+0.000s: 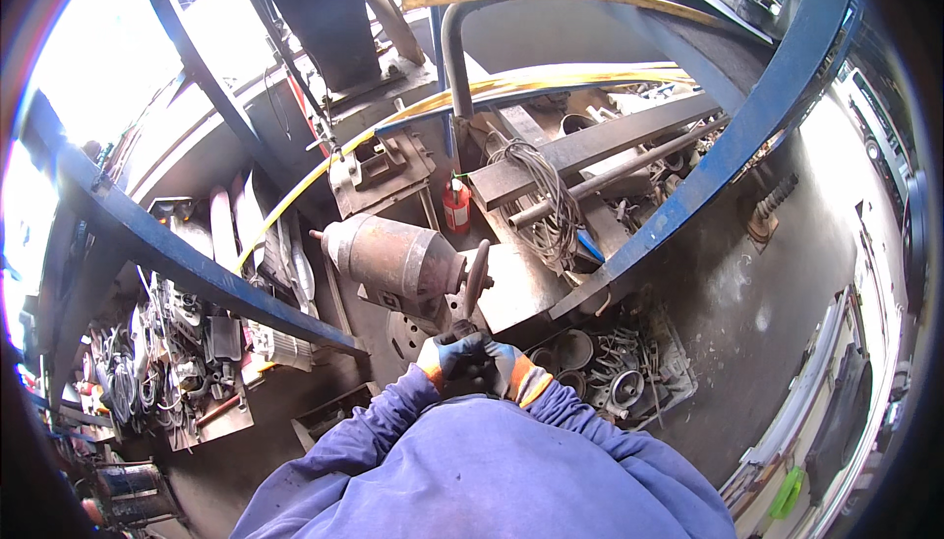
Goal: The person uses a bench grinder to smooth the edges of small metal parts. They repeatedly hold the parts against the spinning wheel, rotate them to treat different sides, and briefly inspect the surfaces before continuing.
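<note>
Both my hands wear blue, orange and black work gloves and meet just in front of my body. My left hand (449,355) and my right hand (504,366) are closed with fingers curled inward. Whatever lies between them is dark and too hidden to name. Just beyond them stands a large rusty electric motor (390,256) with a tapered end. A worn wheel (478,278) sits on its shaft, its lower edge close above my gloves. Whether anything touches the wheel, I cannot tell. Beside the motor's base is a metal plate with round holes (404,333).
A red bottle (456,207) stands behind the motor. Steel beams (590,149) and coiled cable (539,195) lie beyond on the right. Blue frame bars (678,195) slant across both sides. Metal scrap (629,367) fills a tray right of my hands; tools and cables (147,352) crowd the left.
</note>
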Available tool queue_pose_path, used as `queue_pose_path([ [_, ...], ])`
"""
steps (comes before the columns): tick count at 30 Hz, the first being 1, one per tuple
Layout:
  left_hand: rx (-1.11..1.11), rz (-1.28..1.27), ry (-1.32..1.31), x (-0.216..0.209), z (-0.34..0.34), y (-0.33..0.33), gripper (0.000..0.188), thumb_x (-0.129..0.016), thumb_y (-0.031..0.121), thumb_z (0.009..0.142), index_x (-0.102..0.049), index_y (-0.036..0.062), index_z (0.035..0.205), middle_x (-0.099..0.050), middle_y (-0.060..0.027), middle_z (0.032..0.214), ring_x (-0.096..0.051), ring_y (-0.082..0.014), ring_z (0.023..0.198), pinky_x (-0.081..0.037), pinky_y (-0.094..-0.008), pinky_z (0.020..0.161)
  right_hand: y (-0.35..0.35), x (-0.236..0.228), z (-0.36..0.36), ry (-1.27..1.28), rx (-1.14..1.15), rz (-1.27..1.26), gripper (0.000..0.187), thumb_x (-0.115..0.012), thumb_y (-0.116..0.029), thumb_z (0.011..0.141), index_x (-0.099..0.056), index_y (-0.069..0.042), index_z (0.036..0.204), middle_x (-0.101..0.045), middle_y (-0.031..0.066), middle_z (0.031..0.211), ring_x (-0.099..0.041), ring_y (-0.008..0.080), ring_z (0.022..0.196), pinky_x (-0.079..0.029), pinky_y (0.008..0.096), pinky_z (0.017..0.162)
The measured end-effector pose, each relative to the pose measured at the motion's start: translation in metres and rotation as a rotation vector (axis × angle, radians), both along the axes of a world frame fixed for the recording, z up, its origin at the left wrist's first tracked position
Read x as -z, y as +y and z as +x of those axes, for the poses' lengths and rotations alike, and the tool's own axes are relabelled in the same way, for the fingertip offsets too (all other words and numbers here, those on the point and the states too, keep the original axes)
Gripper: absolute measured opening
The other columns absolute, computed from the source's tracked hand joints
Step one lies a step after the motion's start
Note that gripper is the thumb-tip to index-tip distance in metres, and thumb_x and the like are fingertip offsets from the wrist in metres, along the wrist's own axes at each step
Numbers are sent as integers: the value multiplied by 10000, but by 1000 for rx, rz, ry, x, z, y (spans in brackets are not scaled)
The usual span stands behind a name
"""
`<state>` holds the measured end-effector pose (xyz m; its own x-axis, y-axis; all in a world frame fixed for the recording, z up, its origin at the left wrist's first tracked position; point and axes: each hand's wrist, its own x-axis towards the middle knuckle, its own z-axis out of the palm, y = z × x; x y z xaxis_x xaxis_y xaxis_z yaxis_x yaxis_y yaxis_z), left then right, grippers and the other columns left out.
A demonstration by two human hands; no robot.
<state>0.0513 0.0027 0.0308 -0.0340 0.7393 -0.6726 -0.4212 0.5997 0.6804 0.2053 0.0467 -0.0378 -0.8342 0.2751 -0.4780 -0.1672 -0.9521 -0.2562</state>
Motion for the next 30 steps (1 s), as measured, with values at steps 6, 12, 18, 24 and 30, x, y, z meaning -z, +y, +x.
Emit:
queue_pose_path([
  [6,-10,58,106,-6,-3,1,334,-771,249,833,-687,29,1071,-712,-61,907,-675,-146,702,-557,-271,621,-3,-29,-3,37,53,279,242,-599,-206,960,-620,-72,1161,-684,78,1059,-650,183,975,-540,340,879],
  [12,-92,110,162,-2,-4,-1,357,-796,202,803,-685,-4,1073,-713,-76,905,-674,-148,718,-554,-279,623,-9,-36,-6,-275,-40,1254,332,-616,34,853,-615,-61,1172,-686,57,1062,-643,151,974,-530,294,859],
  [18,-82,146,223,7,-9,-3,389,-812,184,784,-679,-32,1079,-714,-87,921,-667,-146,738,-551,-280,652,-15,-14,-14,-133,152,1019,345,-628,15,854,-617,-73,1187,-682,33,1073,-632,127,956,-522,281,839],
  [24,-48,164,253,8,-11,-2,350,-795,197,809,-687,-21,1060,-707,-77,909,-666,-148,747,-550,-287,652,-11,6,-18,23,151,518,433,-599,37,876,-569,-94,1288,-642,8,1141,-593,91,956,-509,257,819],
  [30,-85,169,237,3,-11,-3,373,-819,165,774,-684,-23,1066,-713,-76,905,-654,-131,713,-536,-267,628,-15,-1,-14,-179,133,1029,392,-544,-16,950,-537,-86,1336,-628,8,1160,-572,79,957,-501,247,822],
])
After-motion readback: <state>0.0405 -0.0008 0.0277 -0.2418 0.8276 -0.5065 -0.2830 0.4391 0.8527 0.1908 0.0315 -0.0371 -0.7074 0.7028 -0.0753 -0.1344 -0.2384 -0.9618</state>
